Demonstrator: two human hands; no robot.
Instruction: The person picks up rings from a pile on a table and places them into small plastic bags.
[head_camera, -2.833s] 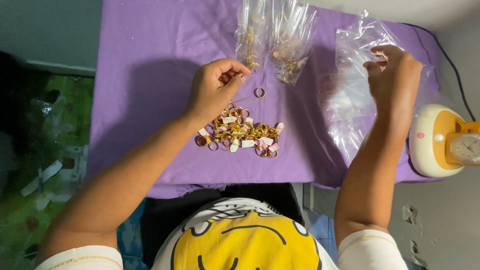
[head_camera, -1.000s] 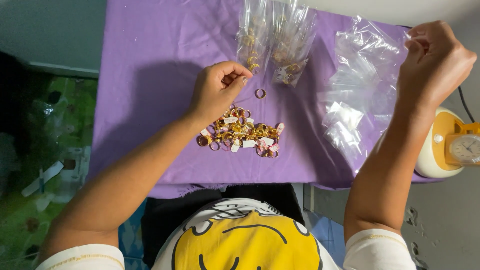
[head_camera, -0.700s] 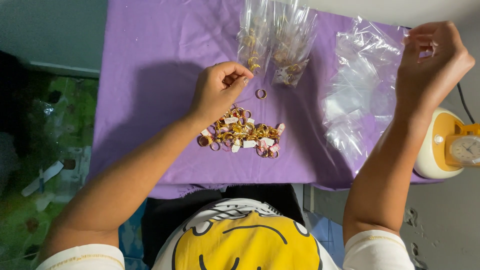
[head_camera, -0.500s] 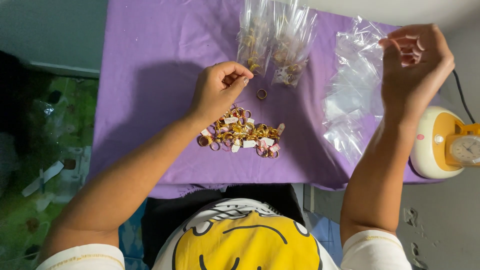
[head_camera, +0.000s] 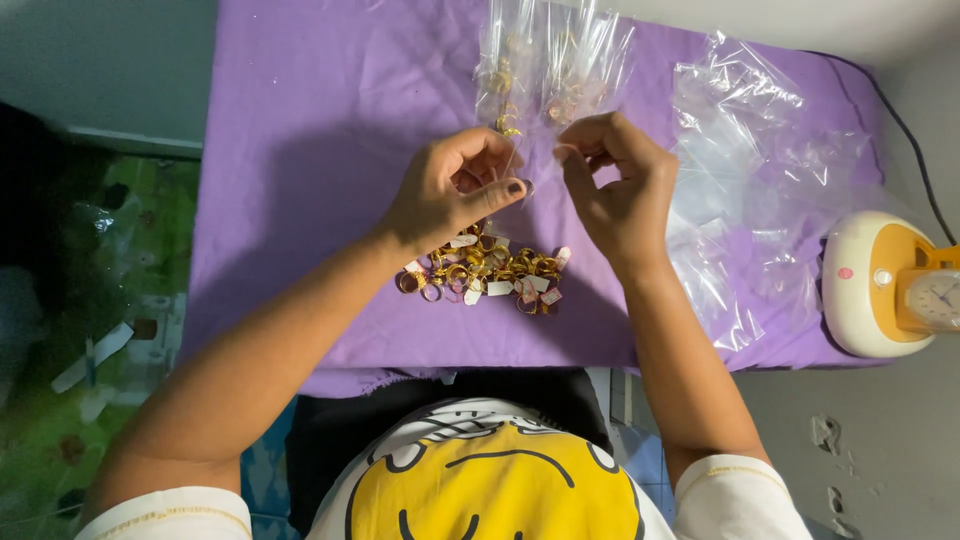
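Both hands are meeting over the middle of the counter (head_camera: 300, 120), which is wearing a purple cloth. The left hand (head_camera: 450, 195) is curled, thumb pressing against the forefinger, pinching what looks like a small ring (head_camera: 527, 187) at the tips; it's tiny and partly hidden, so can't be fully sure. The right hand (head_camera: 620, 185) is also curled, thumb and forefinger closing on something thin just beside it, prob. the mouth of a small clear bag; the plastic is too see-through to tell for certain. The fingertips of the two hands are nearly touching, which fits passing a small piece from one to the other w/o dropping it.

Just below the hands, touching the left wrist area, a pile of gold rings (head_camera: 480, 278) w/ little white and pink tags is lying loose on the cloth, close in so each piece is an easy grab. Just beyond the hands, filled clear bags (head_camera: 545, 70) are lying grouped at the far edge, apart from the loose pile. To the right, a heap of empty clear bags (head_camera: 760, 170) is sitting within the right hand's reach. At the counter's right end, a cream and orange device w/ a dial (head_camera: 890, 285) is standing off the cloth, well apart from the hands.
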